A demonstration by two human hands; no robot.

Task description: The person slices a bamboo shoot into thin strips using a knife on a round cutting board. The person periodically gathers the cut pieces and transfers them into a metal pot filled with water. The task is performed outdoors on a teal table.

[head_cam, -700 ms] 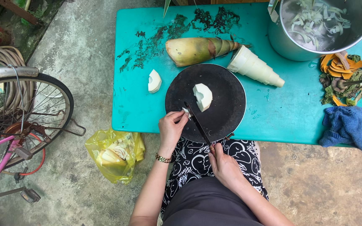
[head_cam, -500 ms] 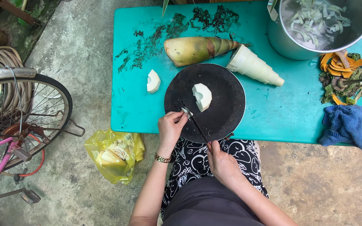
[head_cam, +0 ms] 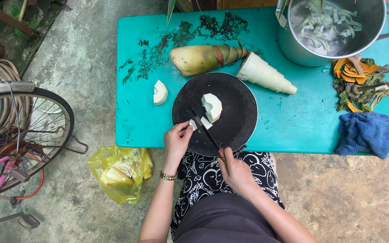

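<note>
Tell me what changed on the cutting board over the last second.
Very little moved. The left hand kept pinching the small white bamboo-shoot piece on the round black board, and the right hand kept the knife across it, the blade perhaps shifting slightly. The larger peeled chunk, the unpeeled shoot, the peeled cone and the pot stayed put.

— How many bamboo shoots do we see on the table?
— We count two: one unpeeled shoot and one peeled shoot. We also count one pot, one round board and one blue cloth.
</note>
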